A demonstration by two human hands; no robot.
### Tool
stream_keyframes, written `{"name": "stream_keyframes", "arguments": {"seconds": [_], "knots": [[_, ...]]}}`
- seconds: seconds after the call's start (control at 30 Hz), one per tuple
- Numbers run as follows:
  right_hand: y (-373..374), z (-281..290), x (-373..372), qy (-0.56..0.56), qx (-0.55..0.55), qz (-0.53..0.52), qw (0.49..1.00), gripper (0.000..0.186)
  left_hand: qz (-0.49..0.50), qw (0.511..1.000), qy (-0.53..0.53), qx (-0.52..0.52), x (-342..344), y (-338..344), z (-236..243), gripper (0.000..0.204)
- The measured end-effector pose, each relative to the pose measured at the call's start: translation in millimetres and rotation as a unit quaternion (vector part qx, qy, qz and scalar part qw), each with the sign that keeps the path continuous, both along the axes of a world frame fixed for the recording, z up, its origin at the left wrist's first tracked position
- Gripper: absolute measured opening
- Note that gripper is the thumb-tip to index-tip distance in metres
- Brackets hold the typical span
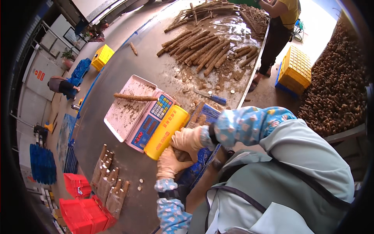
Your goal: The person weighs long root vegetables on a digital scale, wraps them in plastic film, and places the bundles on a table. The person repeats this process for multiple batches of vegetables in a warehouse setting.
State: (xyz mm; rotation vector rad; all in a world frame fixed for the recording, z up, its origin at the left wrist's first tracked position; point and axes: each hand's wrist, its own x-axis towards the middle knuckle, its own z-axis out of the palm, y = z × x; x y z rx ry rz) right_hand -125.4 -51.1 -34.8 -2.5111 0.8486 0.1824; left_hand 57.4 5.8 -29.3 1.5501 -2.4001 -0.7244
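Both gloved hands meet near the centre of the frame, close together. The right hand (187,142) comes in from the right, its forearm in a blue patterned sleeve (249,124) and bent across the body, the back of the hand uppermost and the fingers pointing left. The left hand (169,163) rises from the lower edge, wrist below, thumb reaching right beneath the right hand. The fingers of both bend toward a brown yam-like root bundle (180,155) between them, in the middle of the frame; the fingertips are hidden, so I cannot tell whether either grip is clamped on it.

A yellow roll-shaped pack (166,132) lies just beyond the hands, beside the pink digital scale (145,123), and limits reach to the upper left. On the scale's pan lies a single long root (136,97). A blue container (201,156) lies under and right of the hands, near the table's edge. A blue-handled knife (212,96) lies above it, its blade pointing left.

More open room on the dark tabletop (134,165) lies at lower centre-left, between the scale and the bagged roots (110,183). The large root pile (198,46) sits well apart, at upper centre.
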Motion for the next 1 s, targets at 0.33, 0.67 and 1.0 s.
{"name": "stream_keyframes", "arguments": {"seconds": [0.33,0.67,1.0], "knots": [[49,24,-18,0.006,-0.223,0.102,0.969,0.051,-0.002,0.902,0.145,0.406,18,1,-14,0.103],[-37,13,16,0.075,0.34,0.052,0.936,0.072,0.051,0.998,-0.025,0.025,-14,18,25,0.092],[53,21,-19,-0.041,-0.277,-0.005,0.96,0.086,-0.092,0.971,0.053,0.216,15,-44,1,0.085]]}}
